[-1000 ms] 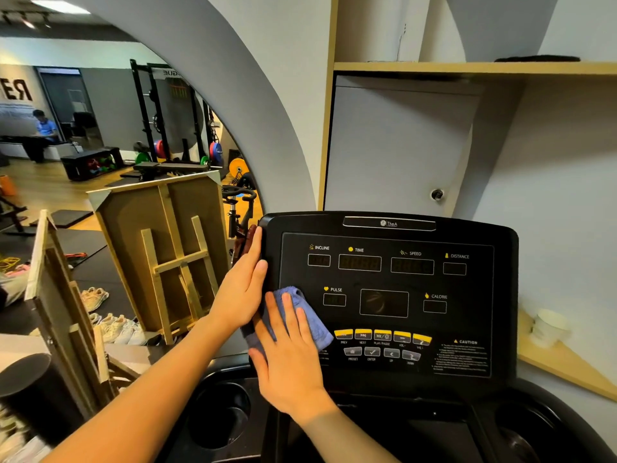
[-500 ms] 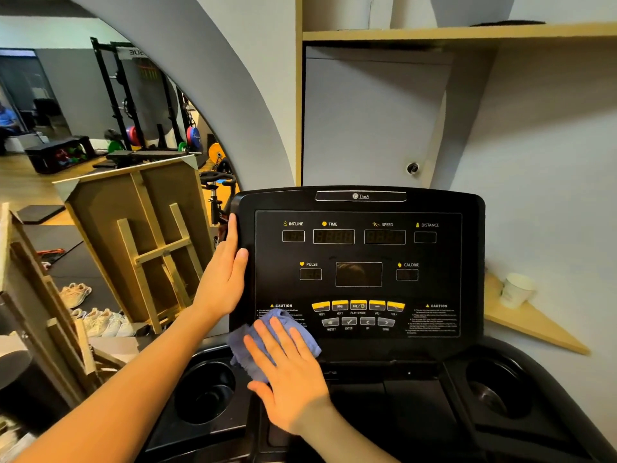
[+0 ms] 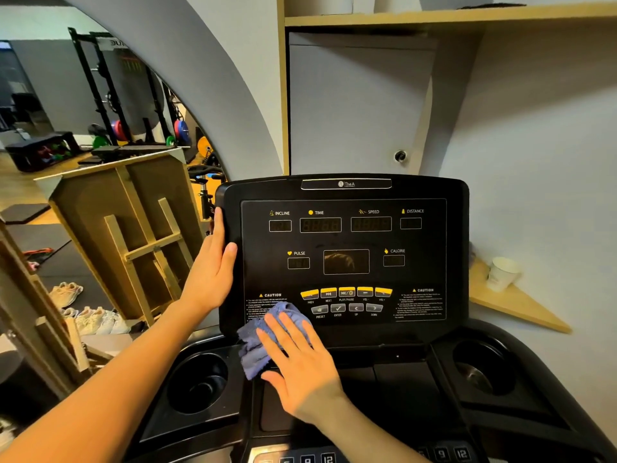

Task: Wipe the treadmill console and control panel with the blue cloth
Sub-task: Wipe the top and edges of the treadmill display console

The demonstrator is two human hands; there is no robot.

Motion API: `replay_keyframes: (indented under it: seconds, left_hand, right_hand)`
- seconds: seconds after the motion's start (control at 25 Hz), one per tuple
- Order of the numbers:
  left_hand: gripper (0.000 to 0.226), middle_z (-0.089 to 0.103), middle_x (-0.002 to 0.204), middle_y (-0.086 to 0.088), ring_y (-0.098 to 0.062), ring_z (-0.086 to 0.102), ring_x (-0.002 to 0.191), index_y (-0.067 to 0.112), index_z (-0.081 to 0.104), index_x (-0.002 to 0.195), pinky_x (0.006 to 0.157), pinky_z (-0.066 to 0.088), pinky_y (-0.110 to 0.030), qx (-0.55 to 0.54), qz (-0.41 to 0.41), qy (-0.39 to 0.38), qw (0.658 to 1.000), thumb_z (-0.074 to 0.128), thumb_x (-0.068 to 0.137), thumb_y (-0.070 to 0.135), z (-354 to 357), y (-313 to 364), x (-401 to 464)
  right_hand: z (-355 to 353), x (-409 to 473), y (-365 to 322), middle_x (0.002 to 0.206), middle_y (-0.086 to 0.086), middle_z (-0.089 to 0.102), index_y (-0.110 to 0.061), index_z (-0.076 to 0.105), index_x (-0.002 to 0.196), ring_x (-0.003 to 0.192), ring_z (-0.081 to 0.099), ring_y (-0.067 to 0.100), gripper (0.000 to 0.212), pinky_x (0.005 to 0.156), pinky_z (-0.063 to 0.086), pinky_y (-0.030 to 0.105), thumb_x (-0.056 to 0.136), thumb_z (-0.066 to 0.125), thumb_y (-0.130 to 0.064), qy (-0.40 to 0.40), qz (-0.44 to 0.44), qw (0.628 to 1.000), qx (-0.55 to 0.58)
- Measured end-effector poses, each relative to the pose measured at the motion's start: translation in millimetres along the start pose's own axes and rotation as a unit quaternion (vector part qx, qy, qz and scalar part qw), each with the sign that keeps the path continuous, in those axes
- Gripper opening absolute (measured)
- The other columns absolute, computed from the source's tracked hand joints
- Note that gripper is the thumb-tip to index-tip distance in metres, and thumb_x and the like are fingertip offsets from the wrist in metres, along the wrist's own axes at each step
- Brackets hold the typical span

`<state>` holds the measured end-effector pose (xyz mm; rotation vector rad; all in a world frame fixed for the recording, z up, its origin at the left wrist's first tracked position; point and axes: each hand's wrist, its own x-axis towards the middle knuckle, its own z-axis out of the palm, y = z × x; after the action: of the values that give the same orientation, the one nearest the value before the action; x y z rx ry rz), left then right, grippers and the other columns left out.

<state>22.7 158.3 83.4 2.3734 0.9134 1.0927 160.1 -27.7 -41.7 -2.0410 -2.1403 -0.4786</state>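
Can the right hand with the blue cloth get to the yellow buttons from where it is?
Probably yes. The right hand presses the blue cloth on the panel below and left of the yellow buttons, with nothing between them. The left hand rests on the console at its left edge.

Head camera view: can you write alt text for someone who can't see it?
A person's right hand presses a crumpled blue cloth flat against the lower-left corner of a black treadmill console, while the left hand rests on the console's left edge.
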Motion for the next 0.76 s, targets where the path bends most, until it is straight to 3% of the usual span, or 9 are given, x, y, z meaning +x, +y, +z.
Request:
replay_keyframes:
  seconds: [0.2, 0.56, 0.76]
  left_hand:
    - [0.071, 0.039, 0.155, -0.006, -0.022, 0.041, 0.136, 0.035, -0.014, 0.156, 0.106, 0.037, -0.043, -0.003, 0.0, -0.002, 1.0, 0.019, 0.099, 0.062, 0.0, 0.8, -0.1]
    - [0.071, 0.035, 0.158, -0.006, -0.02, 0.035, 0.14, 0.028, -0.013, 0.157, 0.106, 0.029, -0.033, -0.008, 0.01, 0.005, 1.0, 0.021, 0.101, 0.055, 3.8, 1.4, -0.4]
    - [0.07, 0.035, 0.157, -0.008, -0.02, 0.036, 0.137, 0.029, -0.013, 0.157, 0.103, 0.03, -0.032, -0.014, 0.006, 0.009, 1.0, 0.023, 0.101, 0.053, 6.8, 4.3, -1.0]
  right_hand:
    - [0.6, -11.4, 13.1, 0.166, 0.007, 0.02, -0.019, 0.029, 0.157, 0.155, 0.011, 0.025, 0.072, 0.12, 0.02, 0.047, 0.099, 0.041, -0.06, 0.026, 0.012, 1.0, 0.007]
    - [-5.4, -43.5, 63.4, 0.168, 0.008, 0.013, -0.019, 0.024, 0.158, 0.156, 0.005, 0.026, 0.072, 0.12, 0.019, 0.048, 0.1, 0.034, -0.06, -0.003, 0.032, 0.999, -0.029]
    - [-11.8, -74.6, 101.5, 0.167, 0.009, 0.018, -0.017, 0.028, 0.158, 0.155, 0.011, 0.027, 0.07, 0.119, 0.029, 0.05, 0.102, 0.036, -0.058, 0.013, 0.055, 0.998, -0.03]
